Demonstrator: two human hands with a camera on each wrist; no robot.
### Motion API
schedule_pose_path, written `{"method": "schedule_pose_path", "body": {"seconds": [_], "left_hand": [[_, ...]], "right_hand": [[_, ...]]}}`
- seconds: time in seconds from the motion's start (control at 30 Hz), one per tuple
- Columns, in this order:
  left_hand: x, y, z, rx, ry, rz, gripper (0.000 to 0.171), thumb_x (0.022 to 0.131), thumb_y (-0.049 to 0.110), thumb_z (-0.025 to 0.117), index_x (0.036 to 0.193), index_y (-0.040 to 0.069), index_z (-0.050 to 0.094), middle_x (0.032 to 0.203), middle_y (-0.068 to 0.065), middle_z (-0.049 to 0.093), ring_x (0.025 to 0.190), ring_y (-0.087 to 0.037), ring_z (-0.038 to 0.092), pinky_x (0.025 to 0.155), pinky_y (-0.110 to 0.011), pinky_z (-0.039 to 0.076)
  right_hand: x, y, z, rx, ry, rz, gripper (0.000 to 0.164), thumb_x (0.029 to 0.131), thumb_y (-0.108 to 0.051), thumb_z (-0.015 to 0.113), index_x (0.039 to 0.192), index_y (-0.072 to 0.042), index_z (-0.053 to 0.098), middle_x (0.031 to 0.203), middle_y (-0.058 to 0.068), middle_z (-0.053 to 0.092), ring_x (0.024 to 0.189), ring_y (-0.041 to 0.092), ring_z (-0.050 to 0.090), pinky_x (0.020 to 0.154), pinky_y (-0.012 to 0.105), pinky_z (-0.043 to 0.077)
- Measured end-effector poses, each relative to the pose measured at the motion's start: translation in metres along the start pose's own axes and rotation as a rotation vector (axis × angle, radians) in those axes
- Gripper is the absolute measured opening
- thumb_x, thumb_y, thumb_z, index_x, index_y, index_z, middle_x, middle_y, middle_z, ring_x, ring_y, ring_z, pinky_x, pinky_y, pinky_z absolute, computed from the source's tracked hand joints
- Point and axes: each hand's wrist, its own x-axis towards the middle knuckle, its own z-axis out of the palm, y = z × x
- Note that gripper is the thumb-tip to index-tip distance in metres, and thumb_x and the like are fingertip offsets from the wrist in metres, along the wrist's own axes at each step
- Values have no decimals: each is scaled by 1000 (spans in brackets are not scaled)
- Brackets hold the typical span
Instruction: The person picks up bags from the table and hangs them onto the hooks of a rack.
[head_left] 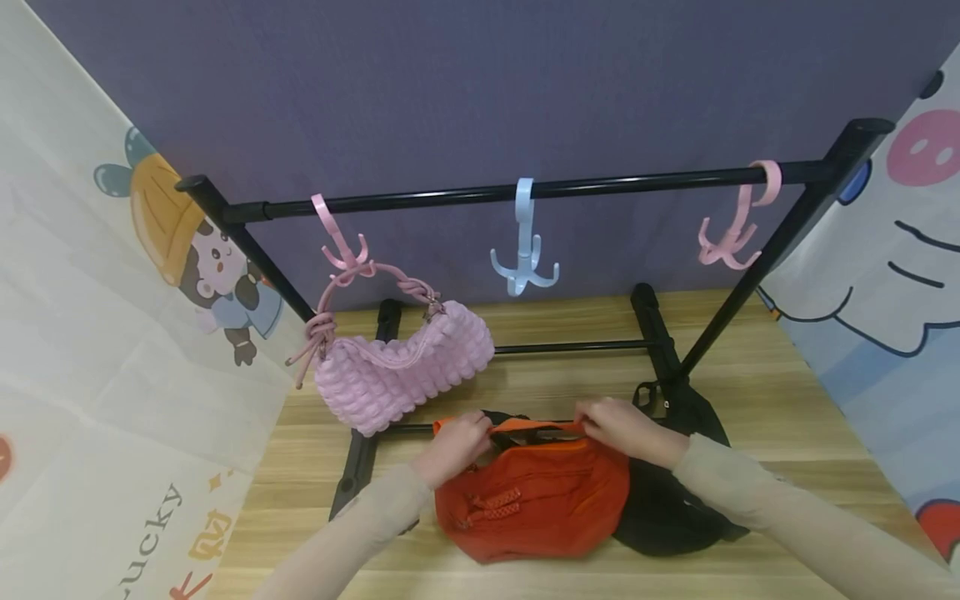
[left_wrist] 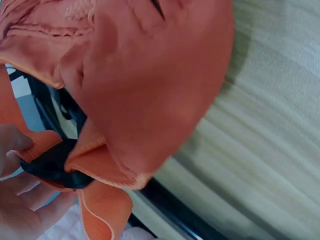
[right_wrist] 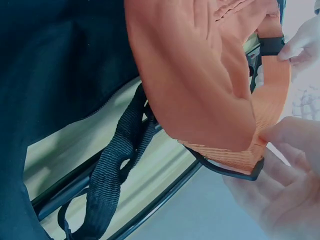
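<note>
An orange-red waist bag (head_left: 536,500) with zip pulls on its front hangs from its orange strap (head_left: 536,425), low over the wooden surface. My left hand (head_left: 461,442) pinches the strap near its left end, beside a black buckle (left_wrist: 55,162) in the left wrist view. At the strap's right end, my right hand (head_left: 618,425) grips the webbing between thumb and fingers, seen close in the right wrist view. Behind and right of the orange bag lies a black bag (head_left: 667,508) with a black woven strap (right_wrist: 107,175).
A black rack (head_left: 442,197) stands ahead, its top bar carrying a pink hook (head_left: 341,237) on the left, a blue hook (head_left: 525,250) mid-bar and another pink hook (head_left: 735,229) on the right. A puffy pink handbag (head_left: 405,367) hangs from the left hook.
</note>
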Motion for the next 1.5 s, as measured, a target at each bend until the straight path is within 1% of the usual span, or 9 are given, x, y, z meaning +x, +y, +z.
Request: {"method": "schedule_pose_path", "body": {"seconds": [0.2, 0.33, 0.57, 0.7, 0.8, 0.87, 1.0, 1.17, 1.5], "left_hand": [[0, -1, -13, -120, 70, -76, 2, 77, 6, 59, 76, 8, 57, 74, 0, 52, 70, -15, 52, 59, -25, 44], [1, 1, -21, -195, 98, -144, 3, 76, 7, 58, 78, 8, 59, 76, -1, 57, 71, -15, 54, 60, -27, 46], [3, 5, -36, -268, 97, -204, 8, 78, 9, 57, 86, 7, 59, 80, -5, 60, 71, -16, 56, 62, -28, 46], [3, 8, -43, -324, 96, -220, 8, 79, 9, 56, 87, 7, 57, 78, -4, 60, 61, -12, 51, 54, -25, 43], [2, 8, -48, -390, 85, -232, 9, 79, 8, 56, 88, 8, 55, 75, -3, 59, 56, -11, 46, 50, -22, 39], [2, 7, -51, -447, 72, -245, 9, 79, 7, 56, 88, 8, 54, 75, -2, 59, 59, -12, 49, 52, -21, 40], [1, 5, -58, -561, 39, -270, 9, 80, 6, 58, 87, 9, 53, 82, -5, 61, 75, -17, 59, 64, -27, 48], [-2, 3, -66, -669, 8, -270, 10, 80, 6, 61, 87, 8, 54, 87, -5, 61, 81, -19, 60, 69, -34, 50], [-6, -1, -79, -693, -7, -235, 13, 80, 14, 65, 92, 10, 59, 91, -1, 59, 83, -15, 57, 72, -27, 48]], "right_hand": [[-1, -3, -4, 0, 28, 2, 8, 78, -3, 58, 79, -10, 58, 70, -3, 59, 55, 3, 47, 48, 20, 40], [-3, -6, -6, -27, 57, -10, 9, 77, -5, 58, 81, -12, 54, 60, -8, 50, 47, 1, 36, 43, 18, 33], [-4, -11, -10, 16, 26, 15, 11, 80, -9, 54, 82, -14, 45, 53, -11, 36, 43, 2, 29, 40, 18, 27], [-5, -13, -13, 104, -18, 57, 10, 81, -9, 50, 83, -14, 42, 54, -9, 37, 43, 2, 30, 41, 19, 28], [-6, -11, -15, 219, -50, 78, 11, 82, -8, 49, 85, -14, 41, 57, -8, 41, 45, 3, 33, 43, 20, 31], [-6, -10, -17, 310, -64, 83, 12, 82, -6, 50, 86, -14, 42, 61, -7, 44, 49, 3, 37, 47, 21, 34], [-8, -9, -21, 449, -69, 67, 12, 83, -3, 51, 87, -12, 44, 74, -4, 51, 63, 7, 45, 57, 23, 39], [-11, -10, -26, 493, -59, 45, 9, 86, -5, 52, 88, -12, 47, 84, -1, 54, 75, 9, 50, 65, 25, 41], [-17, -16, -38, 508, -20, 37, 5, 88, -15, 53, 93, -14, 52, 92, -2, 57, 86, 10, 55, 72, 31, 46]]}}
